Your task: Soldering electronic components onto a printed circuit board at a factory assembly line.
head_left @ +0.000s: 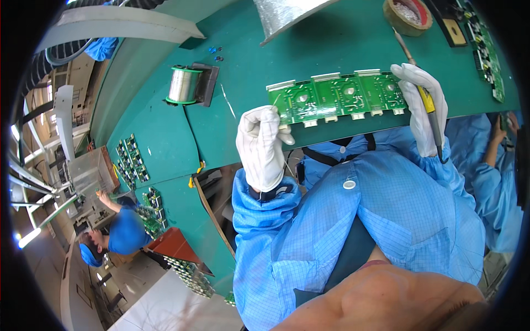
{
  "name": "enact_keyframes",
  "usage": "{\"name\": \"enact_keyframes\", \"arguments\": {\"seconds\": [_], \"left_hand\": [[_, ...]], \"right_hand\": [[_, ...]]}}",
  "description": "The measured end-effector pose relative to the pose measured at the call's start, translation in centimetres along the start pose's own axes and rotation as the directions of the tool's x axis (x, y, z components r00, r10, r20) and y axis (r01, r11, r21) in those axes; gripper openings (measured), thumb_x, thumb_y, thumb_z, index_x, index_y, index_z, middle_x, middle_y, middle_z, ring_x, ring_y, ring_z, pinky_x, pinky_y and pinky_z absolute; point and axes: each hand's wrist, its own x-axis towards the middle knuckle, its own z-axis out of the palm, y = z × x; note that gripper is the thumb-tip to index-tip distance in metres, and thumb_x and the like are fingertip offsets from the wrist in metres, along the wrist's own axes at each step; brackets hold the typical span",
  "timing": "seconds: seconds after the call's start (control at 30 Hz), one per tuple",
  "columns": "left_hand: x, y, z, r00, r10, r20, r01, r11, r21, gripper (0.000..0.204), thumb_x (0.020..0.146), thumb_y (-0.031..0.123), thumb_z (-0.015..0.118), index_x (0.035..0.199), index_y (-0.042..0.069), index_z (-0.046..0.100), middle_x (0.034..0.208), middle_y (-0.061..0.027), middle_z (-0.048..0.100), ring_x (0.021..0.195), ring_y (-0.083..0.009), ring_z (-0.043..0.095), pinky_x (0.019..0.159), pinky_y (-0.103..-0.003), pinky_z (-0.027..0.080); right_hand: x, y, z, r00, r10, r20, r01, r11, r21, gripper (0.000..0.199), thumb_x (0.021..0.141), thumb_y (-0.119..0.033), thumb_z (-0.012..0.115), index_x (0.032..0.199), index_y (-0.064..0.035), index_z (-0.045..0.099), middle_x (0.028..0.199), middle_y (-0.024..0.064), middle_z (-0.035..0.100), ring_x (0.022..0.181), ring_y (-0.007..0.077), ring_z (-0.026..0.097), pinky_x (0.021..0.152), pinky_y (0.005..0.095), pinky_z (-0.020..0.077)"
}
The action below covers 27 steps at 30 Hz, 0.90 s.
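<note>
Circuit-board strip (331, 103), count one, glossy green, bearing three round silvery parts (349, 91), is held at the front edge of the smooth surface (248, 71). White-gloved left hand (262, 143) pinches its left end; right hand (417, 118), likewise gloved, grasps one yellow-and-grey soldering iron (427, 100) and touches the right end, fingertips partly hidden. Beyond: one wire spool (184, 85), one tape roll (402, 25), one metallic sheet (292, 15), cut off above.
</note>
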Motion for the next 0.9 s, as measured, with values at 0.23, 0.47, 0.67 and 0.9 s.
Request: {"name": "enact_keyframes", "arguments": {"seconds": [0.23, 0.47, 0.67, 0.9], "left_hand": [[0.7, -1.0, -0.5, 1.0, 0.018, 0.002, -0.018, 1.0, -0.01, 0.024, 0.097, 0.02, 0.063, 0.105, -0.002, 0.057, 0.076, -0.0105, 0.061, 0.057, -0.0138, 0.055, 0.055, -0.025, 0.047], [0.8, -1.7, -1.2, 0.999, 0.039, 0.029, -0.04, 0.999, 0.017, 0.018, 0.099, 0.021, 0.061, 0.104, 0.004, 0.06, 0.083, -0.0054, 0.06, 0.064, -0.0115, 0.053, 0.054, -0.023, 0.043], [0.9, -1.8, -1.0, 0.998, 0.057, 0.035, -0.058, 0.997, 0.046, 0.019, 0.099, 0.02, 0.061, 0.104, 0.002, 0.059, 0.082, -0.0064, 0.06, 0.063, -0.012, 0.053, 0.054, -0.024, 0.043], [0.6, -1.4, 1.2, 0.996, 0.053, 0.072, -0.078, 0.909, 0.409, 0.025, 0.097, 0.021, 0.064, 0.101, -0.003, 0.06, 0.086, -0.0118, 0.067, 0.068, -0.0146, 0.063, 0.06, -0.026, 0.053]], "right_hand": [[-0.2, -0.9, -0.2, 1.0, -0.007, -0.027, 0.009, 0.998, 0.07, 0.019, 0.098, 0.0, 0.055, 0.116, 0.0024, 0.06, 0.114, 0.014, 0.068, 0.106, 0.0182, 0.065, 0.094, 0.0282, 0.051], [-0.1, -0.6, -0.3, 0.999, -0.05, -0.022, 0.052, 0.996, 0.074, 0.018, 0.096, -0.001, 0.058, 0.114, 0.0008, 0.061, 0.113, 0.0128, 0.068, 0.101, 0.0177, 0.067, 0.09, 0.0289, 0.0539], [-0.1, -0.2, -0.4, 0.997, -0.065, -0.03, 0.067, 0.995, 0.073, 0.017, 0.095, -0.001, 0.059, 0.112, 0.0008, 0.061, 0.112, 0.0131, 0.069, 0.102, 0.0191, 0.067, 0.09, 0.0302, 0.0539], [0.8, 1.1, -1.9, 0.971, -0.234, -0.058, 0.217, 0.953, -0.211, 0.02, 0.092, 0.0, 0.064, 0.112, -0.0002, 0.063, 0.113, 0.0144, 0.07, 0.105, 0.024, 0.068, 0.092, 0.0334, 0.0526]]}}
